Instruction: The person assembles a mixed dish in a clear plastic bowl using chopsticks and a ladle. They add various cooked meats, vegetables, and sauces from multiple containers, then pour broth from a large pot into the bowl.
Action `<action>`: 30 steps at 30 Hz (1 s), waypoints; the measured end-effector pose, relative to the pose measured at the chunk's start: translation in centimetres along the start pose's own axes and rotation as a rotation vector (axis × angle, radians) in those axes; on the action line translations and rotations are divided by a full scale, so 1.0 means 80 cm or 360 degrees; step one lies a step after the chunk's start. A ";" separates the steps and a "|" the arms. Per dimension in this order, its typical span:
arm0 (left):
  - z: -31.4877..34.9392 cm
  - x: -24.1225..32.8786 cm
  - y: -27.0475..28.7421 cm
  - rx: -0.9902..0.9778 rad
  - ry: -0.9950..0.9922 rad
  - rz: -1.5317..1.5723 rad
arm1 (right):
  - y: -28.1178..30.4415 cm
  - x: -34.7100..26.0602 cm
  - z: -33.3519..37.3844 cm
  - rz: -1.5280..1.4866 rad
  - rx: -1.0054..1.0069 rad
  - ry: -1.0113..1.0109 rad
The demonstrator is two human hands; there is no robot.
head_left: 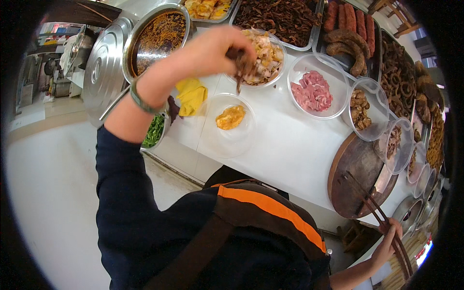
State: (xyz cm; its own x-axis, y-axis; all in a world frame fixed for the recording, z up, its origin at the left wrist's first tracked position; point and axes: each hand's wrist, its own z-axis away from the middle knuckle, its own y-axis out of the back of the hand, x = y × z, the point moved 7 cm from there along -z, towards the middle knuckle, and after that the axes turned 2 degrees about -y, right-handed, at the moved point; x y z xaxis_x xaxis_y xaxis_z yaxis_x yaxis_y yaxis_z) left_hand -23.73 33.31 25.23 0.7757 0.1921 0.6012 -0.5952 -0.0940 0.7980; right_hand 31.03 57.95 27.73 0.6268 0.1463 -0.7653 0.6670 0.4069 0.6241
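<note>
My left hand point(221, 52), fingers curled in, is pinching dark shreds point(243, 64) by the bowl point(229, 145) of egg point(230, 117), probably so none scatter; my right hand point(389, 239) is gripping chopsticks point(371, 203) over the board point(352, 159), seemingly out of the way.

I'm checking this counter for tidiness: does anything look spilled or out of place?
A crumpled yellow cloth lies on the white counter near the bowl of chopped greens; loose among open food, it looks slightly untidy. No clear spill stands out: the brown strips dangling from the left hand are held.
</note>
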 end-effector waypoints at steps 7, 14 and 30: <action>0.089 0.021 -0.103 -0.0366 0.0234 0.0183 | -0.001 -0.004 -0.011 -0.0013 -0.0159 0.0040; 0.071 0.030 -0.077 -0.0203 0.0179 0.0033 | -0.002 -0.008 -0.010 -0.0018 -0.0239 0.0077; -0.256 -0.085 0.016 0.0722 0.0038 -0.0813 | -0.017 -0.038 0.012 -0.0101 -0.0208 0.0063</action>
State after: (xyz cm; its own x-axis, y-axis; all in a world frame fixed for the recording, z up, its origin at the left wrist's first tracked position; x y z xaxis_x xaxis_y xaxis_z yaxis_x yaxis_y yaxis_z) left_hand -34.08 51.90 21.29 0.9280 0.3421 0.1474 -0.0047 -0.3849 0.9229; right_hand 28.58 56.04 29.36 0.5669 0.1510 -0.8098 0.6452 0.5298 0.5505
